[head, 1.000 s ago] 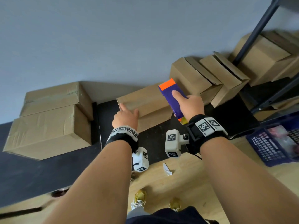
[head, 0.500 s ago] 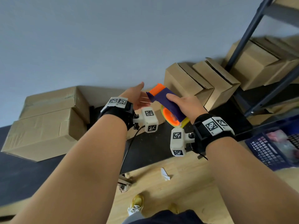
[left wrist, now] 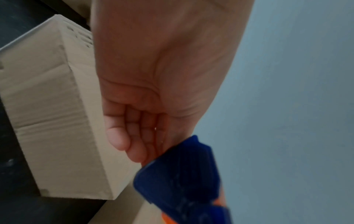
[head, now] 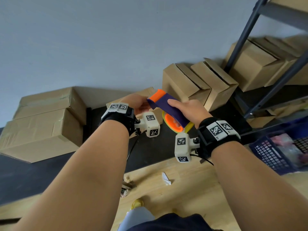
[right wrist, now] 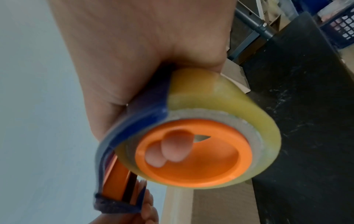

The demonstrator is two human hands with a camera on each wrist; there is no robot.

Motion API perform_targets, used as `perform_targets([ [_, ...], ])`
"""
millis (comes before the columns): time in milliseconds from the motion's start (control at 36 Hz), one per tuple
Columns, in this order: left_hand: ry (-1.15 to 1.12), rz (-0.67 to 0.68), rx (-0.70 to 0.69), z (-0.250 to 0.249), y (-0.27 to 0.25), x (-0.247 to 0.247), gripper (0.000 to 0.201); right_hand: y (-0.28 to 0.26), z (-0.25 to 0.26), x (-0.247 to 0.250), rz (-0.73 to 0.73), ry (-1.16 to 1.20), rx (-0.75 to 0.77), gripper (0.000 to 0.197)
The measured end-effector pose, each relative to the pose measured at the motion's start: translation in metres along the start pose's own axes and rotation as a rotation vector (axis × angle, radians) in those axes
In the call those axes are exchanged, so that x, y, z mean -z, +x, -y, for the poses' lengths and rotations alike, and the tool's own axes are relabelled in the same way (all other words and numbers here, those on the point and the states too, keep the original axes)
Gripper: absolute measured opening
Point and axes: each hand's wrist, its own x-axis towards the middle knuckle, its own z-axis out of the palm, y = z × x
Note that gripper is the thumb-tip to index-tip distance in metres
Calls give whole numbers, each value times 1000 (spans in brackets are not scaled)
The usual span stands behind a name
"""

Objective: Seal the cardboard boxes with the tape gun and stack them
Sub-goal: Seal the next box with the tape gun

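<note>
Lifting off the cardboard box (head: pixel 146 95) on the worktop (head: pixel 150 147), my left hand (head: pixel 139 104) now meets the tape gun's (head: pixel 168 105) front end, fingers loosely curled; my right hand (head: pixel 185 109) grips its roll. I judge I'm freeing tape before sealing.

Storeroom or packing area. Plain cardboard boxes (head: pixel 41 125) stacked two high against a bare grey wall (head: pixel 116 39), more boxes (head: pixel 196 84) leaning in a row beside a dark metal shelving rack (head: pixel 246 30) that holds further cartons (head: pixel 255 64). A black mat (head: pixel 150 152) lies over a wood-look floor (head: pixel 183 189) with paper scraps (head: pixel 165 179) on it, and a blue plastic crate (head: pixel 273 154) with mixed contents stands at the right.
</note>
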Motion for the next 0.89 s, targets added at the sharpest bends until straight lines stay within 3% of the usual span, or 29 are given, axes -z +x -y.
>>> perform_targets([
  [139, 157, -109, -51, -5, 10, -13, 17, 4, -12, 5, -54, -57, -3, 56],
  [250, 223, -244, -52, -14, 25, -18, 31, 9, -20, 9, -99, -147, -31, 62],
  [361, 323, -248, -27, -22, 57, -18, 37, 12, -29, 13, -125, -153, -76, 66],
  [500, 488, -411, -114, -36, 83, 0, 18, 15, -39, 16, -191, -149, -169, 63],
  [639, 638, -369, -202, -56, 89, 4, 18, 25, -40, 8, -246, -117, -217, 62],
  [805, 621, -332, -190, -56, 116, 7, 18, 44, -31, -5, -276, -91, -254, 64],
  [889, 655, -244, -191, -55, 125, 7, 35, 49, -32, -10, -313, -96, -276, 62],
])
